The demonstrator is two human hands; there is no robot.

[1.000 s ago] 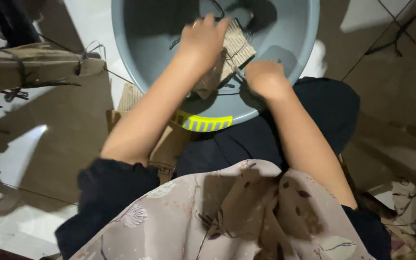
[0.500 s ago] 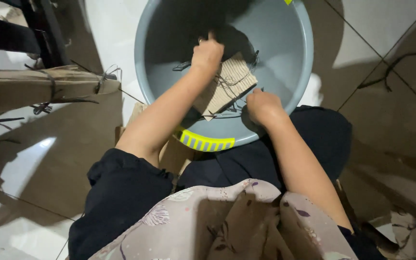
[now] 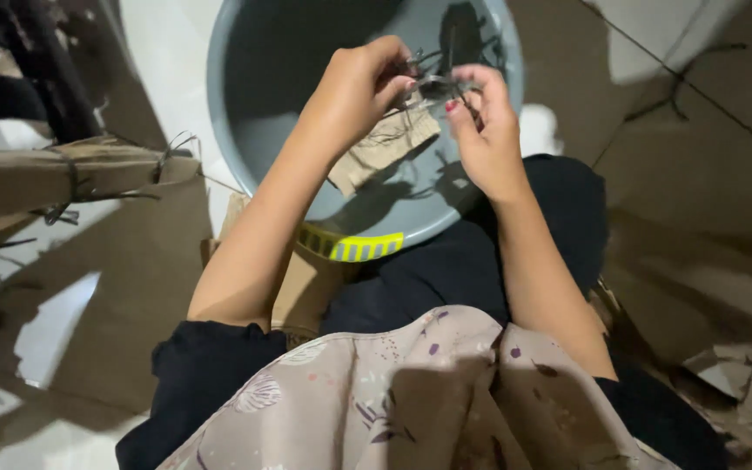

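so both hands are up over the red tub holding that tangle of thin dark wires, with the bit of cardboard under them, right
Not quite: the tub is grey-blue, not red, as the head view shows. The rest stands: the left hand and right hand are both up over it, holding a tangle of thin dark wires, with the cardboard piece just under them.

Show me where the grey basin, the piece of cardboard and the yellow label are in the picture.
grey basin (image 3: pixel 258 130), head view, bare inner wall on the left.
piece of cardboard (image 3: pixel 376 155), head view, middle of its brown face.
yellow label (image 3: pixel 360 248), head view, centre of the label on the basin's near rim.
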